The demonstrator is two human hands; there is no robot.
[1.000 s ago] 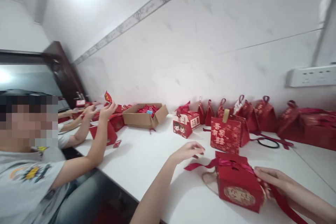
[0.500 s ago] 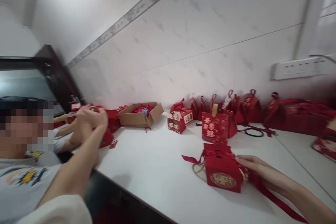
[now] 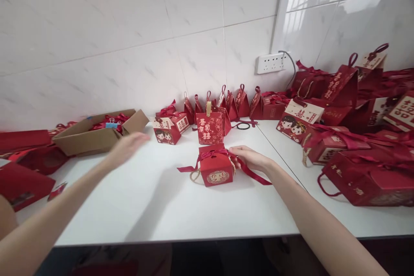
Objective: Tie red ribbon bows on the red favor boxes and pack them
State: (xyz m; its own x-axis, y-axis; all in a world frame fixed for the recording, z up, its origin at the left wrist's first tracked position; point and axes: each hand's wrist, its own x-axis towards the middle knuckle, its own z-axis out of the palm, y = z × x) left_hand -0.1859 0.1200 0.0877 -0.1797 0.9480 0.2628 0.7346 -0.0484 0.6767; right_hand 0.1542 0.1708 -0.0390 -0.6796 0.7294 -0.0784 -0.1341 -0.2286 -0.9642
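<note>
A small red gift box (image 3: 217, 170) with a gold emblem stands on the white table, a dark red ribbon (image 3: 255, 175) tied over its top and trailing off both sides. Gold rope handles hang at its sides. My right hand (image 3: 250, 157) grips the box at its upper right edge, thumb in front and the other fingers partly hidden. Blurred by motion, my left hand (image 3: 129, 146) is in the air left of the box, fingers stretched out and nothing visible in them. Just behind the box stands a red triangular box (image 3: 209, 128) with gold characters.
An open cardboard carton (image 3: 87, 140) with red ribbons sits at the left, beside red boxes (image 3: 22, 183). Several finished-looking gift boxes (image 3: 371, 177) crowd the right side. A cartoon-printed box (image 3: 166, 131), a black hair tie (image 3: 243, 126) and a power strip (image 3: 271, 64) are farther back.
My view has swung right, and the co-worker's face and shirt have left it. My left hand has drawn back from the far left toward the box. My right hand remains at the box.
</note>
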